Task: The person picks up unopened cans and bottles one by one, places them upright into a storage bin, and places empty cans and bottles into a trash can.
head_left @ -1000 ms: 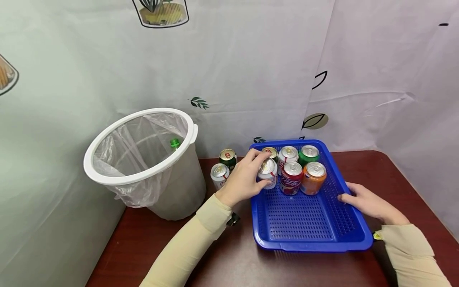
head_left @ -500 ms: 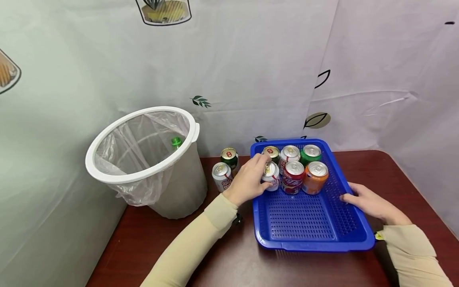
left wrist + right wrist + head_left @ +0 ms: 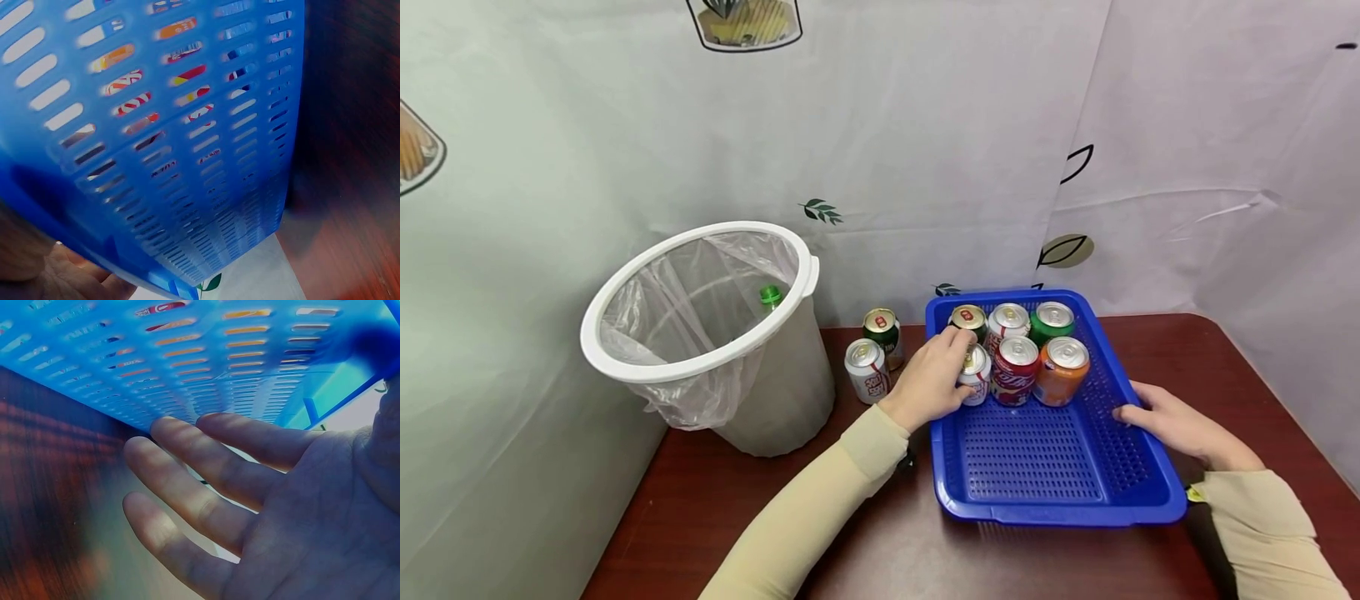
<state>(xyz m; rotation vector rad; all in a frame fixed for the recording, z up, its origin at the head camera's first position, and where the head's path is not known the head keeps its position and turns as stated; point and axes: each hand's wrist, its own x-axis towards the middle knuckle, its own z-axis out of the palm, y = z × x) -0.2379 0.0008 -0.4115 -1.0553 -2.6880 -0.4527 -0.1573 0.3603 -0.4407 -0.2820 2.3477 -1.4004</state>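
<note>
In the head view my left hand (image 3: 931,379) reaches over the left rim of a blue plastic basket (image 3: 1030,454). Its thumb and fingers grip a white drink can (image 3: 976,385) standing in the basket's front row. Beside that can stand a dark red can (image 3: 1016,379) and an orange can (image 3: 1062,373). Behind them are a dark green can with a gold top (image 3: 967,317), another white can (image 3: 1008,321) and a green can (image 3: 1052,321). My right hand (image 3: 1172,423) holds the basket's right rim, thumb inside. The right wrist view shows its fingers (image 3: 187,490) outside the perforated wall.
A white bin (image 3: 782,375) with a clear liner stands to the left, a green-capped bottle (image 3: 771,296) inside it. Between bin and basket, a white can (image 3: 867,373) and a dark green can (image 3: 883,333) stand on the red-brown table (image 3: 737,492). Patterned cloth hangs behind.
My left hand has shifted slightly right with the white can, bringing it closer to the dark red can. My right hand stays on the basket rim. The head view has shifted a little.
</note>
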